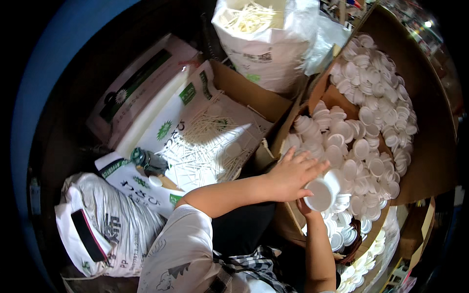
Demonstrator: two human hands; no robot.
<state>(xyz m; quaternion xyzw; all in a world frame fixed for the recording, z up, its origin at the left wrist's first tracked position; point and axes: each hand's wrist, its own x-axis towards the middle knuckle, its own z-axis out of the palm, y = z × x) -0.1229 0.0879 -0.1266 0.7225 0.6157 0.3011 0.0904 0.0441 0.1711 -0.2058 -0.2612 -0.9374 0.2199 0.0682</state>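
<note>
Left hand: the left hand (293,177) has its fingers spread quite wide, palm down, with the thumb at the edge of the held lid; I cannot tell if it presses.
Right hand: the right hand (307,208) is under the near-left edge of the held lid (320,195) and seems to grip it; most fingers are hidden.
Held lid: white, round and tilted, with at least one more directly behind it, over the near-left part of the right carton (435,141).
Loose lids: many loose lids (364,149) lie in this carton, heaped up to its far side.
Left carton: thin white sticks (202,154) lie in disorder inside the left carton (251,90).
Sacks: one white sack (271,58) stands far, showing pale sticks; another sack (122,224) is near left.
Progress: I judge the handling is under way; a few lids are gathered, and most remain loose.
</note>
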